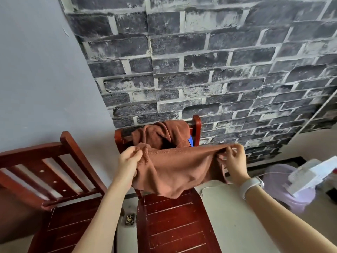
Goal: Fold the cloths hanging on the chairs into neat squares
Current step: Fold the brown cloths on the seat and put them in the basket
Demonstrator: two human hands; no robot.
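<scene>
Cloths are the job here, and one brown cloth [175, 172] is up in the air, stretched between both hands above the seat of the middle chair [175, 225]. The left hand [127, 161] pinches its top edge at about 9 o'clock of the cloth, fingers curled round a bunch of fabric. The right hand [232, 157] holds the opposite corner at 3 o'clock, its grip a narrow pinch of thumb and fingertips. The top edge runs nearly taut between them while the body sags and hangs crumpled below. Judging by that, the hold is meant to spread the cloth flat and find its corners before the first fold. No fold shows yet.

A second brown cloth [162, 134] lies draped in a heap over the backrest of the same chair, at 12 o'clock of the held one, with a bit of something blue [190, 140] peeping from under it. That one appears still to be done.

Another wooden chair [54, 170] stands at 9 o'clock, its slatted back bare. At 3 o'clock sit a lilac fan [284, 190] and a white object on it, near the right forearm. A white watch [250, 185] rides that wrist. The hanging heap just behind the stretched edge could snag it if the cloth swings forward.
</scene>
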